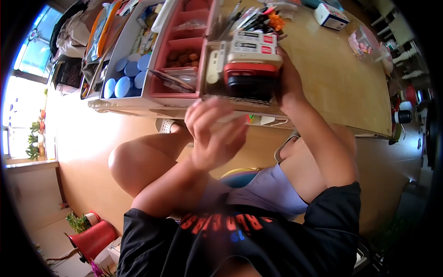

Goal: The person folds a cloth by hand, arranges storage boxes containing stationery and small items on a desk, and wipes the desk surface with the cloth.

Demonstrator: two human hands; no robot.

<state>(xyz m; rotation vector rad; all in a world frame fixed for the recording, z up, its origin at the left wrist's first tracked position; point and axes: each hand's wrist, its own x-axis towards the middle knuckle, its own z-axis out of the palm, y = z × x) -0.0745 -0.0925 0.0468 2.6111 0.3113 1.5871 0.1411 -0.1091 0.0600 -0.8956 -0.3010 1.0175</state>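
Note:
My left hand (214,131) is raised in front of the table edge, its fingers bent and smeared by motion; whether anything is between them cannot be made out. My right hand (290,83) lies against the right side of a container packed with items, most of its fingers hidden. In that container stand small white boxes with red labels (253,42), a beige case (254,58), a red case (249,70) and a black case (250,87). A white remote-like object (213,67) is at their left.
Left of the container are a pink divided tray (201,67) and a white bin (147,69) with blue-lidded bottles (131,69). Pens (251,21) lie behind it. Farther right on the table (339,78) are a small box (331,16) and a clear jar (362,42).

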